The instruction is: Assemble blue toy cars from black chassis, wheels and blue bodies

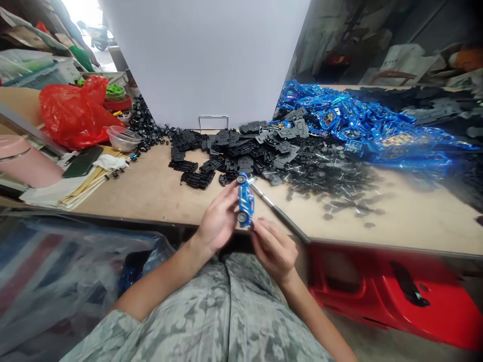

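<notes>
Because the blue toy car (246, 202) sits just below the frame's centre, gripped by the left hand (219, 223) and pinched at its lower end by the right hand's (277, 249) fingertips, light, even pressure suits best.

You are working in what is evidently a small workshop for toy cars. Loose parts are covering your brown workbench (158, 193) in bulk: black chassis-like plates (234, 146) are lying in a heap, wheel-and-axle sets (328, 171) are spreading out beside them, and shiny blue car bodies (339, 113) are forming a mound toward the right. A hand tool (279, 209) with a dark grip is resting at the front edge. A red plastic bag (71, 118) and a clear tub (123, 137) are crowding your left side, beyond household order.
</notes>
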A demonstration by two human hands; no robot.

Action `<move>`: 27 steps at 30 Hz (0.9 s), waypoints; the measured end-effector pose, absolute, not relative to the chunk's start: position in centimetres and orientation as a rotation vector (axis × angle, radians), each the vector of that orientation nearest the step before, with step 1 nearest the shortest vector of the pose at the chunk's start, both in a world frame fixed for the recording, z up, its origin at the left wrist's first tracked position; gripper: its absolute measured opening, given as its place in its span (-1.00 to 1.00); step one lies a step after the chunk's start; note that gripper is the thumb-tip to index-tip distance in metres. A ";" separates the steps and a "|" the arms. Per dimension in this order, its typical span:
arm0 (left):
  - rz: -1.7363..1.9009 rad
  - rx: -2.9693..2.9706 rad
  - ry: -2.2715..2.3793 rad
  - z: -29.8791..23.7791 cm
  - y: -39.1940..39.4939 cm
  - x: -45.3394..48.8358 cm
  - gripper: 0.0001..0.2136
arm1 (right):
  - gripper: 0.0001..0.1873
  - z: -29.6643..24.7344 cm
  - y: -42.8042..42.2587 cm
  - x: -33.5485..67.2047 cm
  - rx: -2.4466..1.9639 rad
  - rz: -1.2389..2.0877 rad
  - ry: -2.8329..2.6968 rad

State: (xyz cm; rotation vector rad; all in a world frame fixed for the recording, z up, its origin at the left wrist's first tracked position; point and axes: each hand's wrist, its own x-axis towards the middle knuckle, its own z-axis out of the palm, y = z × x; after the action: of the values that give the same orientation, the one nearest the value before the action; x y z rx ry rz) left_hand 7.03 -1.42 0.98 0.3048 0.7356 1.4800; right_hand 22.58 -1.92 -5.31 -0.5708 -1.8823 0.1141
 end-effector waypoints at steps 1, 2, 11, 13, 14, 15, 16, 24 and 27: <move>1.487 0.318 0.747 0.8 -1.5 7.0 -0.74 | -0.34 -5.3 -2.0 22.5 -0.580 0.133 -1.878; 1.490 0.332 0.758 0.7 -1.5 6.9 -0.71 | -0.34 -5.2 -2.1 22.5 -0.586 0.154 -1.877; 1.554 0.392 0.770 -0.2 -1.6 5.9 -0.62 | -0.52 -5.4 -2.2 21.4 -0.619 0.344 -1.738; 1.566 0.410 0.774 -0.2 -1.7 5.7 -0.65 | -0.70 -5.3 -2.3 21.0 -0.686 0.484 -1.632; 1.575 0.421 0.776 -0.2 -1.8 5.6 -0.66 | -0.80 -5.3 -2.4 20.7 -0.737 0.617 -1.559; 1.585 0.428 0.779 -0.2 -1.9 5.5 -0.66 | -0.88 -5.2 -2.5 20.5 -0.789 0.785 -1.473; 1.597 0.429 0.782 -0.2 -1.9 5.4 -0.67 | -0.92 -5.1 -2.5 20.3 -0.830 0.969 -1.379; 1.654 0.384 0.796 -0.3 -2.3 5.1 -0.70 | -0.78 -3.9 -2.0 20.3 -0.796 1.654 -0.956; 1.661 0.410 0.798 -0.5 -2.4 5.1 -0.71 | -0.76 -4.1 -1.9 20.4 -0.764 1.746 -0.889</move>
State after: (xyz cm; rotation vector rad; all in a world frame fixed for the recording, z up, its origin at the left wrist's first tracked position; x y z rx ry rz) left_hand 5.12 -2.36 -0.53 0.4104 0.7983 1.6614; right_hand 20.42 -1.88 -4.11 -0.7644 -0.8889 1.7463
